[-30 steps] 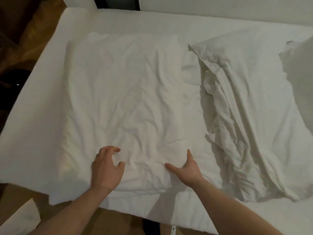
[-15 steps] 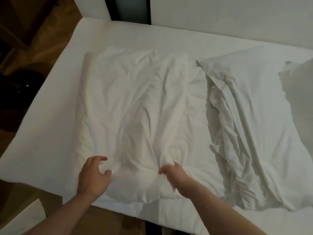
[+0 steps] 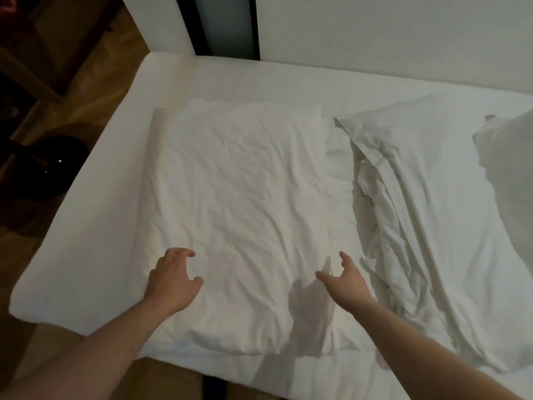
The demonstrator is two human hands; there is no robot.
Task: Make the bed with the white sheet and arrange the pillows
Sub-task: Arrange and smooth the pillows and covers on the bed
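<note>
At the bottom of the frame two bare forearms reach up and in from the lower corners. The left hand (image 3: 173, 280) hangs over the near left part of a wrinkled white pillow (image 3: 242, 215), fingers curled like a claw with nothing between them; whether the fingertips touch the cloth cannot be told. The right hand (image 3: 347, 284) is spread open just above the pillow's near right part, thumb and forefinger apart, grasping nothing, and throws a shadow on the fabric below it. The pillow lies flat in the middle of the frame on the white sheet (image 3: 95, 226) that covers the mattress. Just beside it, in the right half of the frame, lies a second pillow (image 3: 432, 203), its case loose and bunched in folds along its left edge. Farther up, a white wall (image 3: 389, 39) and a dark vertical strip (image 3: 225, 24) stand behind the bed. Wooden floor (image 3: 86, 82) fills the upper left.
</note>
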